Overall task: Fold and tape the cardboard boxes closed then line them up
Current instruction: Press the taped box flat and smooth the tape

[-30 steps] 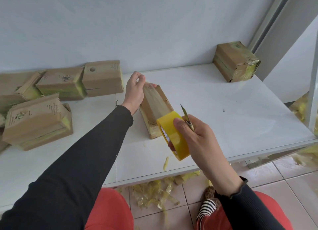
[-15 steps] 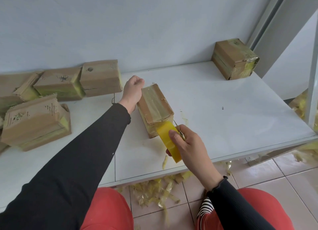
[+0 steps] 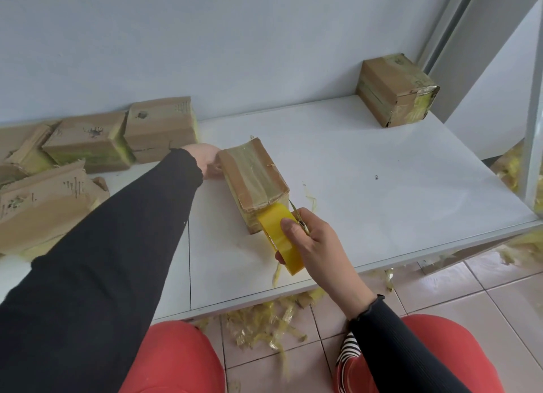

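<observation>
Nearest, the right hand [image 3: 311,242] curled round a yellow tape roll [image 3: 280,237] above the near part of the white bench [image 3: 367,193], thumb on the roll's outer face and fingers through its core, with a thin metal blade [image 3: 296,213] held along the same fingers. The roll touched the near end of the cardboard box [image 3: 254,178], which lay just beyond the hand at mid-bench. The box's long axis ran from near right to far left, its top covered in glossy tape. At the box's far end the left hand [image 3: 207,160] rested against the cardboard; the sleeve and box hid its fingers, so whether they were spread or curled could not be told. Left of that hand, along the wall, lay a cluster of creased boxes [image 3: 88,143], some flattened and overlapping. Well apart, at the far right corner of the bench, stood one taped box [image 3: 393,90]. Yellowish tape scraps [image 3: 264,322] littered the tiled floor below the bench's near edge.
</observation>
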A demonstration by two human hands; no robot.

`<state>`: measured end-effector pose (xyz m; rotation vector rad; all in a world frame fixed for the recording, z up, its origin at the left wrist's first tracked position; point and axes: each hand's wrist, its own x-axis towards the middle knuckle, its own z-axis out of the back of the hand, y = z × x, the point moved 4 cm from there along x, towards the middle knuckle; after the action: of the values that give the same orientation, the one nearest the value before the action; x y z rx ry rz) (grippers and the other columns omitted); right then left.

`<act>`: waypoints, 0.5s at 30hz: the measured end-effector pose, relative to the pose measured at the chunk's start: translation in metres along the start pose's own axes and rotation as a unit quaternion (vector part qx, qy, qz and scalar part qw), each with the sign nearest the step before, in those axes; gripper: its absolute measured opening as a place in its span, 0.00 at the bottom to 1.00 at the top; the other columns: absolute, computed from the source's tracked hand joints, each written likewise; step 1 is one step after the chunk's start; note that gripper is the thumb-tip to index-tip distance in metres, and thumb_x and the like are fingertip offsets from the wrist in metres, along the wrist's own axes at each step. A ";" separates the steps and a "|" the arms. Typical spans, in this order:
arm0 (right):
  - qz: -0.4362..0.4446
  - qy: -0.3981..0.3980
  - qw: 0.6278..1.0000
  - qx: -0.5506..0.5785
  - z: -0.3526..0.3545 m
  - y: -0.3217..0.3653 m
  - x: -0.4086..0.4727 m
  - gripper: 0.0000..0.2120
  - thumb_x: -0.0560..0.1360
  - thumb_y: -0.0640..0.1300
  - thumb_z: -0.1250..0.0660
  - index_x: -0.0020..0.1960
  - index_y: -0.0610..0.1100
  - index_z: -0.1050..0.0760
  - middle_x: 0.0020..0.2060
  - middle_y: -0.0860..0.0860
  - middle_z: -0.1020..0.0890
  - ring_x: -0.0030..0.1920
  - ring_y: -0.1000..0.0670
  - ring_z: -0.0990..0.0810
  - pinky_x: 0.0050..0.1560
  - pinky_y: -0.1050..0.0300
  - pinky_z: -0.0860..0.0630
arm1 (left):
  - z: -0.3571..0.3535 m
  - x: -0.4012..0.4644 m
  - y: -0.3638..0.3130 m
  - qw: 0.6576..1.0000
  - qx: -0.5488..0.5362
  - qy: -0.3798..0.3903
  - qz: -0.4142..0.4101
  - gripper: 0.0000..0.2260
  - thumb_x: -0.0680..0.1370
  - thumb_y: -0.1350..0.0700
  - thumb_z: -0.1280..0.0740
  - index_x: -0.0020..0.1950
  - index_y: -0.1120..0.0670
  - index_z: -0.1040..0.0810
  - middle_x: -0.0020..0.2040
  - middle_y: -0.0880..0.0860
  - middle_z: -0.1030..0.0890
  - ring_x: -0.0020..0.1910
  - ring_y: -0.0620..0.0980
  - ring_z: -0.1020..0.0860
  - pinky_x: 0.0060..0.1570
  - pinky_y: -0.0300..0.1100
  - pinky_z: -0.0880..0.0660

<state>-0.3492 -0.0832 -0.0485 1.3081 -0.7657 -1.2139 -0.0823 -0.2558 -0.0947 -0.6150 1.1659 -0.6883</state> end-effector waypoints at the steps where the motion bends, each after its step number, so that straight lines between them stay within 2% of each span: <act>1: 0.000 -0.001 1.000 0.005 0.000 0.000 0.000 0.21 0.84 0.48 0.37 0.34 0.64 0.27 0.29 0.57 0.20 0.36 0.43 0.13 0.34 0.54 0.27 | 0.003 -0.001 0.002 1.000 0.007 -0.017 -0.009 0.05 0.85 0.62 0.41 0.57 0.60 0.26 0.45 0.57 0.23 0.36 0.48 0.20 0.30 0.38 0.21; 2: 0.000 -0.002 1.000 0.009 0.001 -0.001 0.001 0.21 0.84 0.48 0.37 0.34 0.64 0.27 0.29 0.58 0.21 0.37 0.43 0.12 0.33 0.54 0.27 | 0.005 0.002 0.006 1.000 0.008 -0.017 -0.018 0.06 0.86 0.60 0.40 0.60 0.59 0.26 0.50 0.58 0.20 0.39 0.49 0.19 0.30 0.38 0.21; 4: 0.000 -0.001 1.000 0.019 0.002 -0.002 0.001 0.21 0.84 0.48 0.37 0.34 0.63 0.27 0.30 0.58 0.21 0.36 0.42 0.12 0.33 0.55 0.26 | 0.005 0.007 0.010 1.000 0.007 0.010 -0.028 0.07 0.85 0.60 0.37 0.60 0.60 0.23 0.61 0.62 0.18 0.41 0.50 0.16 0.37 0.40 0.18; 6: 0.001 0.002 1.000 0.028 0.002 -0.002 0.001 0.21 0.84 0.48 0.37 0.34 0.63 0.27 0.30 0.57 0.21 0.36 0.42 0.12 0.33 0.55 0.26 | 0.005 -0.001 0.004 0.996 -0.004 -0.008 -0.087 0.07 0.84 0.63 0.36 0.60 0.60 0.21 0.66 0.62 0.19 0.41 0.47 0.15 0.46 0.42 0.17; 7: 0.001 0.003 1.000 0.031 0.002 -0.002 0.001 0.21 0.84 0.48 0.37 0.34 0.63 0.27 0.30 0.57 0.21 0.37 0.42 0.12 0.34 0.54 0.25 | 0.007 -0.012 -0.002 0.990 -0.015 -0.040 -0.135 0.09 0.85 0.60 0.37 0.63 0.59 0.21 0.66 0.60 0.19 0.44 0.46 0.16 0.49 0.41 0.19; 9: -0.001 0.004 1.000 0.031 0.002 -0.004 0.002 0.20 0.84 0.48 0.37 0.35 0.63 0.27 0.31 0.55 0.20 0.36 0.42 0.13 0.34 0.54 0.25 | 0.006 -0.042 -0.024 0.965 0.012 -0.089 -0.247 0.17 0.88 0.50 0.43 0.71 0.57 0.24 0.68 0.54 0.20 0.59 0.45 0.19 0.61 0.40 0.24; 11: -0.003 0.007 0.999 0.034 0.002 -0.006 0.002 0.16 0.84 0.48 0.37 0.38 0.59 0.27 0.32 0.53 0.20 0.35 0.43 0.13 0.35 0.53 0.24 | -0.007 -0.070 -0.040 0.929 0.138 -0.073 -0.336 0.24 0.88 0.43 0.49 0.78 0.55 0.29 0.76 0.51 0.26 0.74 0.46 0.28 0.74 0.42 0.35; 12: -0.004 0.009 0.999 0.038 0.003 -0.007 0.002 0.14 0.84 0.48 0.37 0.40 0.56 0.27 0.33 0.52 0.20 0.35 0.44 0.13 0.36 0.52 0.23 | -0.019 -0.078 -0.040 0.905 0.234 -0.059 -0.349 0.27 0.88 0.40 0.51 0.81 0.55 0.34 0.80 0.51 0.33 0.80 0.48 0.36 0.78 0.44 0.41; 14: -0.007 0.015 0.999 0.037 0.003 -0.009 0.003 0.11 0.84 0.47 0.37 0.42 0.51 0.29 0.33 0.51 0.19 0.34 0.44 0.14 0.36 0.50 0.23 | -0.043 -0.082 -0.030 0.851 0.421 -0.053 -0.309 0.35 0.85 0.35 0.55 0.85 0.56 0.48 0.85 0.56 0.47 0.84 0.55 0.48 0.82 0.51 0.51; 15: -0.008 0.018 0.999 0.034 0.003 -0.010 0.003 0.11 0.84 0.47 0.37 0.42 0.50 0.29 0.33 0.52 0.19 0.34 0.44 0.14 0.37 0.50 0.23 | -0.053 -0.082 -0.022 0.822 0.489 -0.067 -0.285 0.40 0.83 0.30 0.57 0.85 0.57 0.54 0.85 0.59 0.53 0.84 0.58 0.52 0.82 0.53 0.53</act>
<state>-0.3532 -0.0853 -0.0580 1.3897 -0.7775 -1.1823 -0.1567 -0.2121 -0.0433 -0.0954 0.3447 -1.5835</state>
